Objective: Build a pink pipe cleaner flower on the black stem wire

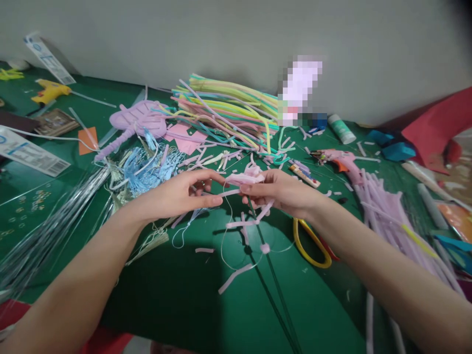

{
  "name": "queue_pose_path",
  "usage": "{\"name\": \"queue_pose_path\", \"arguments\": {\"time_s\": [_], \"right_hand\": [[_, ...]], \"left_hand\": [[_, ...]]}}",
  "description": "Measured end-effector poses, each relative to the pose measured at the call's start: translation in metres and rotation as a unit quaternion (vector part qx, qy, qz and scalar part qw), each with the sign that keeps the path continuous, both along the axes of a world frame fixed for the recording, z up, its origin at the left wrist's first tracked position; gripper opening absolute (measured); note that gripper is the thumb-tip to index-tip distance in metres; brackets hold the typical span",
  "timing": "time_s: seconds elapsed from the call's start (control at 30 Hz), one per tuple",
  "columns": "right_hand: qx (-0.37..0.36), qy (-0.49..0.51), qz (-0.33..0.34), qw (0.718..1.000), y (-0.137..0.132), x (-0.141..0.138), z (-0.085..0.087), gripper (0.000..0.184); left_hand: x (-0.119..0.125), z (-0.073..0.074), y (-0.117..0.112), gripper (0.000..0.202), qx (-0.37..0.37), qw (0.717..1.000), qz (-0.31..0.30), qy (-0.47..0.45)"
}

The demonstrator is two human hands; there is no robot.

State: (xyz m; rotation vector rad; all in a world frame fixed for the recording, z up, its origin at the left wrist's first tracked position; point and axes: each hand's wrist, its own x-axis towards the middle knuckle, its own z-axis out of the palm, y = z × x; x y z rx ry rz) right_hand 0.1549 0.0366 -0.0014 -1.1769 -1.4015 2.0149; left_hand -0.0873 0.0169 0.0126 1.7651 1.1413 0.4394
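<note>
My right hand (278,189) is closed on a pale lilac flower (246,177) made of soft strips, thumb pressed at its base. From there a thin dark green stem (273,270) runs down toward the table's front edge. A short lilac strip (231,192) juts leftward from the right thumb. Just left of the flower is my left hand (195,191), its thumb and index finger apart around the strip's free end. A thin pale thread (222,250) loops below both hands. Several lilac offcuts (236,278) lie beneath on the green table (177,305).
Yellow-handled scissors (313,246) lie under my right forearm. A pink glue gun (341,162) and lilac strips (391,211) are at right. Blue tassels (151,164), a lilac wrapped shape (138,118) and a yellow glue gun (51,92) are left. Coloured strips (224,113) pile up behind.
</note>
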Motion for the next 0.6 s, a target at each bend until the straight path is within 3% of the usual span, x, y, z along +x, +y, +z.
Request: {"name": "queue_pose_path", "arguments": {"time_s": [0.07,0.23,0.4,0.6], "right_hand": [[0.009,0.014,0.012,1.000,-0.003,0.001,-0.002,0.025],[0.028,0.027,0.069,0.997,-0.010,0.005,-0.004,0.018],[0.036,0.035,0.106,0.993,-0.015,0.003,0.000,0.012],[0.026,0.009,0.021,0.999,-0.024,-0.010,0.001,0.020]], "left_hand": [[0.001,-0.003,0.001,0.026,0.020,0.999,-0.025,-0.004],[0.008,-0.002,-0.001,0.019,-0.086,0.992,-0.021,-0.088],[0.012,0.003,-0.005,0.017,-0.062,0.996,0.012,-0.070],[0.017,0.004,-0.009,0.016,-0.008,0.999,0.045,-0.021]]}}
